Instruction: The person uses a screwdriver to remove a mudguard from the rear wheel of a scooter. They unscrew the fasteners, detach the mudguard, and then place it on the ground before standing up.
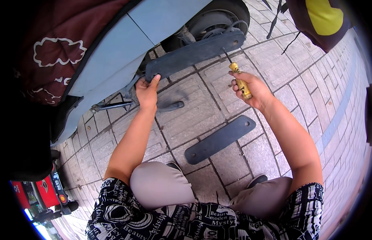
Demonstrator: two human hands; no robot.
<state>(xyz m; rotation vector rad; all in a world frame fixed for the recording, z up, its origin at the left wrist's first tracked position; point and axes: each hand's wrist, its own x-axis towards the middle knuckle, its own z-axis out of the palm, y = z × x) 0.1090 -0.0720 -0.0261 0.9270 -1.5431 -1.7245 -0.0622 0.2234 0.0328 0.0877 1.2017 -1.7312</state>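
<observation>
Holding a dark panel (194,55) against the lower rear edge of a scooter (122,46).
Your left hand (147,93) pinches its left end; your right hand (255,87) grips a yellow-handled screwdriver (234,67). Aim it square to the panel.

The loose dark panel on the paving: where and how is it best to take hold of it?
The loose dark panel is probably best gripped at its middle, across both long edges, from above: it lies flat, long and narrow, with nothing on top. The right hand, holding the screwdriver, would first need to be free.
</observation>
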